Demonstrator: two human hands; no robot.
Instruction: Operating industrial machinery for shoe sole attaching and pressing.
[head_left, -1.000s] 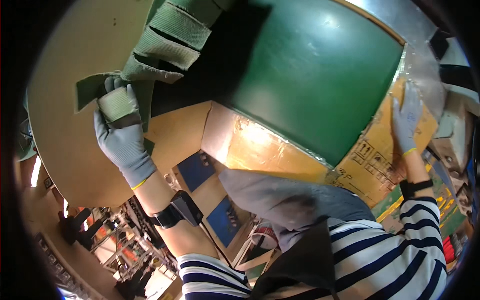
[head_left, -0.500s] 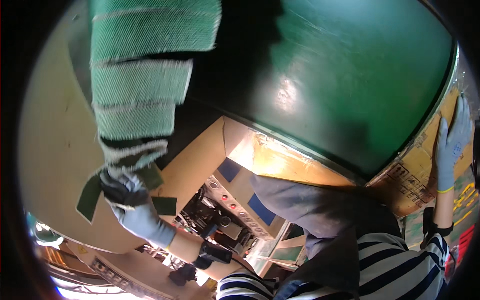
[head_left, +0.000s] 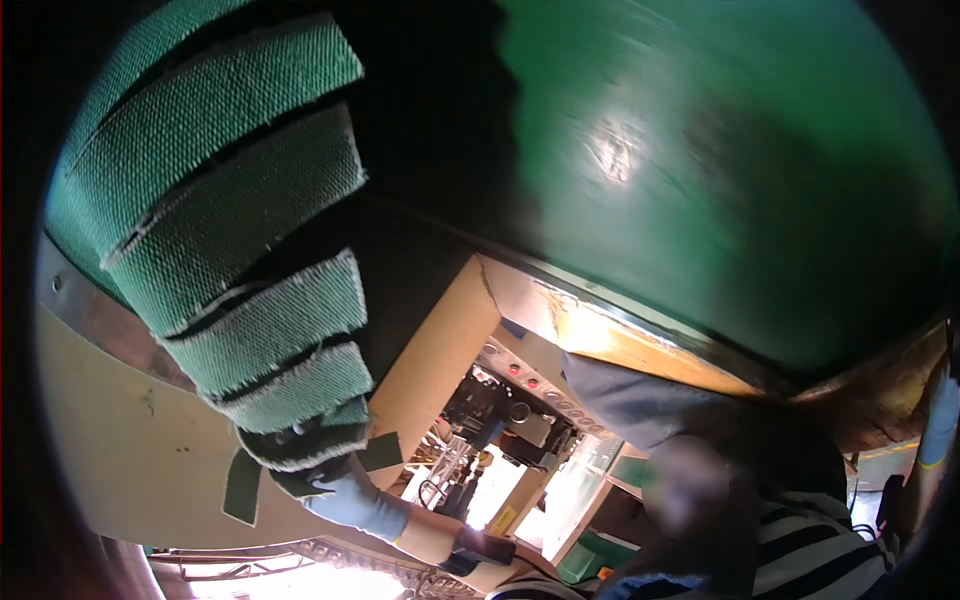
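My left hand [head_left: 355, 505], in a blue-grey glove, reaches up to the lower end of a hanging row of green woven strips [head_left: 290, 385] with frayed edges. The lowest strip covers its fingers, so their grip is hidden. Beside the wrist, dark green flat tabs [head_left: 241, 487] stick out against a pale curved panel [head_left: 130, 430]. My right hand [head_left: 940, 415], also gloved, is partly cut off by the right rim of the picture. It lies stretched along the worn brown cardboard edge [head_left: 880, 395].
A large glossy green sheet [head_left: 620, 220] fills the upper right, its lower edge lined with cardboard [head_left: 640, 345]. Below it, an opening framed by a beige board [head_left: 430, 370] shows machine parts [head_left: 510, 425] and a panel with red buttons [head_left: 523, 377]. A metal strip [head_left: 110, 320] borders the pale panel.
The view has shifted, and the green strips now look larger and hang slanted. My left hand has gone behind the lowest strip. My right hand now sits nearer the picture's rim.
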